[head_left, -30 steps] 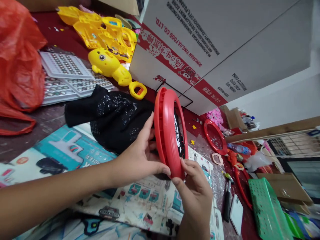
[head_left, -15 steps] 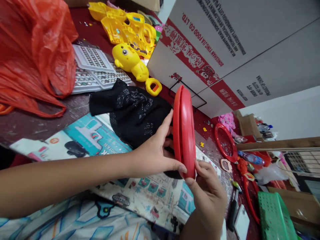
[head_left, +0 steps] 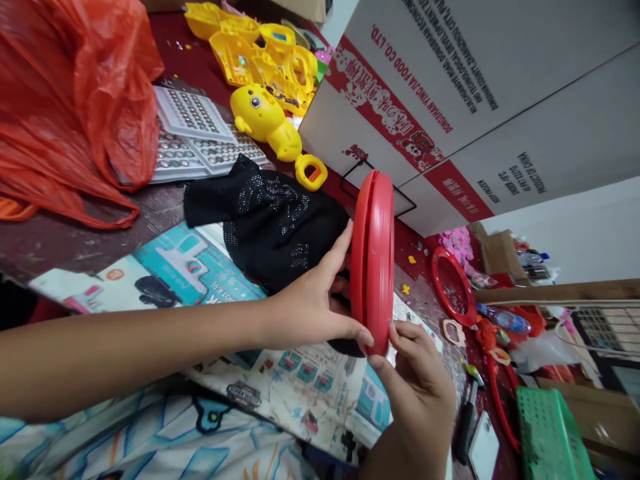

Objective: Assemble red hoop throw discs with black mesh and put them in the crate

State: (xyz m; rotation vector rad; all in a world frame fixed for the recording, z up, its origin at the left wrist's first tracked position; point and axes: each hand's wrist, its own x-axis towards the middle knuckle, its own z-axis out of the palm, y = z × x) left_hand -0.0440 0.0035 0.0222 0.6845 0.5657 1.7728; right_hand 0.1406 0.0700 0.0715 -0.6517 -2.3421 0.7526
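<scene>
The person holds a red plastic ring (head_left: pixel 373 260) edge-on above the printed sheets (head_left: pixel 300 387), both hands grasping it. The left hand (head_left: pixel 313 303) grips its near rim with thumb and fingers, and the right hand (head_left: pixel 417 387) pinches its lower edge. A black cloth (head_left: pixel 270 220) lies just behind.

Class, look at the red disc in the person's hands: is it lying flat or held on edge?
On edge. The red disc stands upright, rim toward camera, between left hand and right hand.

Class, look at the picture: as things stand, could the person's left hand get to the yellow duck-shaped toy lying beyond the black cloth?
Probably not at once: the left hand is gripping the red ring together with the right hand. Once freed, only the low black cloth lies before the yellow duck-shaped toy.
</scene>
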